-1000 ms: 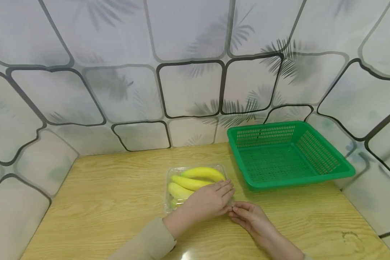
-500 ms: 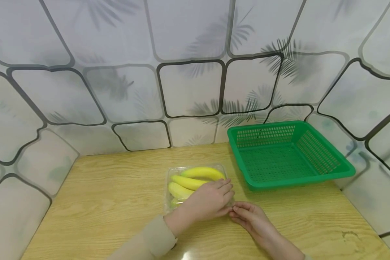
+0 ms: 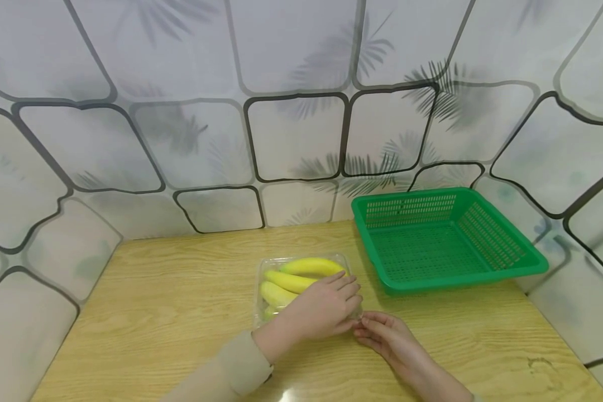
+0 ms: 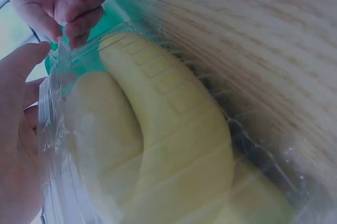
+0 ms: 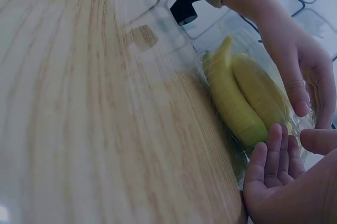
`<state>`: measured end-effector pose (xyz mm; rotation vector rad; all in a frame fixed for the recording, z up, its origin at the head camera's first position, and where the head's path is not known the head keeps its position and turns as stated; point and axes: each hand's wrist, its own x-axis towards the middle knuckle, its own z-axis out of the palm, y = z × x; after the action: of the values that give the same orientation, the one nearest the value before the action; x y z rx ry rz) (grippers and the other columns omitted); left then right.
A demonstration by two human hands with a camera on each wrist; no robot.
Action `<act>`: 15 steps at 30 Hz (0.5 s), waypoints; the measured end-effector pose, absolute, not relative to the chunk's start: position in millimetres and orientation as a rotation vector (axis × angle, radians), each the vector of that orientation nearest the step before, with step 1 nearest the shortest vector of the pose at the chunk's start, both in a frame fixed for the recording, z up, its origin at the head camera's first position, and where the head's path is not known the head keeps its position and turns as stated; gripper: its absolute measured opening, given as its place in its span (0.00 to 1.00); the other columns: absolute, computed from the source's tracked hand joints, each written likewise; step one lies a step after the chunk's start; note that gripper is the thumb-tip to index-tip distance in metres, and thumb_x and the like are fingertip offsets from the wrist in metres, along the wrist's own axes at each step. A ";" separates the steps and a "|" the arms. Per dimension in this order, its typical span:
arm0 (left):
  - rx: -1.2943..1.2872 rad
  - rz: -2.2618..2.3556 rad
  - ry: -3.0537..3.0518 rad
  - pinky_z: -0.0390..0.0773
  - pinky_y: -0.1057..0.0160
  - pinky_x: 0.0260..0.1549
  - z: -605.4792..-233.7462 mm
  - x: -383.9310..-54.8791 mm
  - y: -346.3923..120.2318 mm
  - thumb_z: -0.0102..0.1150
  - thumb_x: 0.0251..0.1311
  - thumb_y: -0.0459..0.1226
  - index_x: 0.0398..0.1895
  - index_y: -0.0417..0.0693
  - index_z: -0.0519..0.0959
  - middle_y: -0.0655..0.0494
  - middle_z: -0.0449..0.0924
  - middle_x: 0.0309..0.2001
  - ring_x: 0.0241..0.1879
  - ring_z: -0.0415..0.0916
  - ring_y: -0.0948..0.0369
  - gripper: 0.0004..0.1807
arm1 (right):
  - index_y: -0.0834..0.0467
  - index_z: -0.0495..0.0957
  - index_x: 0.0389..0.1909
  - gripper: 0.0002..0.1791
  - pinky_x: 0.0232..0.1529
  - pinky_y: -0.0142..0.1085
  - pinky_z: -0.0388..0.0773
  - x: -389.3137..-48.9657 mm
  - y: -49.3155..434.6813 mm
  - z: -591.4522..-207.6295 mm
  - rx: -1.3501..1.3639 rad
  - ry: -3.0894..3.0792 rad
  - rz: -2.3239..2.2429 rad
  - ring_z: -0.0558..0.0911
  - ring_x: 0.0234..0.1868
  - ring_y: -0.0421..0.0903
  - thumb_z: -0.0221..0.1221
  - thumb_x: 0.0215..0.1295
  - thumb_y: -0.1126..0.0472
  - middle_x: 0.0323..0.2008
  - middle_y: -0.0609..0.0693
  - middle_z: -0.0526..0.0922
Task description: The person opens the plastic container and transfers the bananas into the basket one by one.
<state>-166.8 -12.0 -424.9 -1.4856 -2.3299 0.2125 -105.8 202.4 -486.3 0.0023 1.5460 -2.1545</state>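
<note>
A clear plastic box [image 3: 258, 304] with several yellow bananas [image 3: 311, 267] inside sits on the table. My left hand [image 3: 321, 310] lies over its right side, fingers extended across the top edge. At the near right corner, my right hand [image 3: 389, 338] pinches the box's clear edge between thumb and index finger. The left wrist view shows the bananas [image 4: 179, 108] through the ribbed plastic wall, and the right hand [image 4: 63, 2] at the far corner. In the right wrist view, the left hand [image 5: 305, 71] reaches over the box from above. The hands hide the box's near right part.
A green plastic basket [image 3: 392, 286] with slotted walls stands to the right of the box, at the back. The wood-grain table [image 3: 181, 312] meets patterned walls [image 3: 296, 139] at the back and both sides. A black device [image 5: 195, 0] is strapped to the left wrist.
The left hand's fingers have shifted slightly back and to the left over the box. The right hand keeps its pinch at the corner, and the basket stays put.
</note>
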 end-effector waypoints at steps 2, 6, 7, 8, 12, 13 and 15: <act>-1.489 0.216 -2.336 0.71 0.56 0.79 -423.2 -166.5 -12.4 0.57 0.75 0.59 0.57 0.56 0.86 0.57 0.85 0.66 0.72 0.77 0.58 0.22 | 0.50 0.84 0.47 0.12 0.57 0.28 0.87 -105.3 203.1 -486.4 -0.001 1.553 -2.143 0.87 0.46 0.34 0.51 0.83 0.63 0.45 0.38 0.91; -1.501 0.223 -2.341 0.71 0.56 0.79 -418.5 -165.8 -13.7 0.56 0.76 0.58 0.59 0.56 0.85 0.56 0.84 0.67 0.72 0.77 0.58 0.23 | 0.51 0.83 0.49 0.11 0.57 0.29 0.87 -103.4 204.7 -487.6 0.006 1.561 -2.137 0.87 0.48 0.35 0.51 0.84 0.62 0.45 0.39 0.90; -1.505 0.223 -2.345 0.71 0.56 0.79 -417.1 -165.6 -14.2 0.55 0.76 0.58 0.60 0.55 0.85 0.56 0.83 0.67 0.72 0.77 0.58 0.23 | 0.52 0.83 0.50 0.11 0.57 0.29 0.87 -102.7 205.4 -487.9 0.013 1.561 -2.138 0.87 0.48 0.35 0.51 0.84 0.62 0.46 0.39 0.90; -1.509 0.225 -2.348 0.71 0.56 0.79 -415.9 -165.5 -14.7 0.55 0.77 0.58 0.61 0.55 0.85 0.56 0.83 0.68 0.72 0.77 0.58 0.24 | 0.53 0.82 0.51 0.11 0.58 0.29 0.87 -102.0 206.3 -488.1 0.018 1.564 -2.136 0.87 0.48 0.36 0.51 0.84 0.62 0.46 0.40 0.90; -1.525 0.241 -2.360 0.71 0.57 0.79 -412.2 -165.5 -17.4 0.55 0.77 0.56 0.64 0.55 0.83 0.56 0.82 0.69 0.72 0.76 0.59 0.24 | 0.54 0.82 0.54 0.11 0.58 0.30 0.86 -99.4 210.9 -487.5 0.048 1.569 -2.121 0.87 0.49 0.37 0.51 0.84 0.61 0.46 0.41 0.89; -1.528 0.243 -2.359 0.71 0.57 0.78 -411.7 -165.7 -18.0 0.55 0.77 0.56 0.65 0.55 0.83 0.56 0.82 0.69 0.72 0.76 0.59 0.24 | 0.55 0.82 0.54 0.12 0.59 0.30 0.86 -98.7 212.2 -487.2 0.047 1.569 -2.115 0.87 0.50 0.37 0.51 0.84 0.61 0.47 0.41 0.89; -1.533 0.251 -2.350 0.71 0.58 0.78 -410.7 -166.1 -19.5 0.56 0.77 0.55 0.65 0.55 0.82 0.57 0.82 0.69 0.72 0.77 0.59 0.24 | 0.54 0.83 0.55 0.13 0.59 0.30 0.86 -97.3 214.6 -486.2 0.044 1.560 -2.109 0.87 0.50 0.37 0.50 0.84 0.60 0.47 0.40 0.89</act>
<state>-166.1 -19.5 -410.7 -1.5334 -2.3497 0.2513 -97.3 214.6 -486.2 0.0439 1.5605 -2.1091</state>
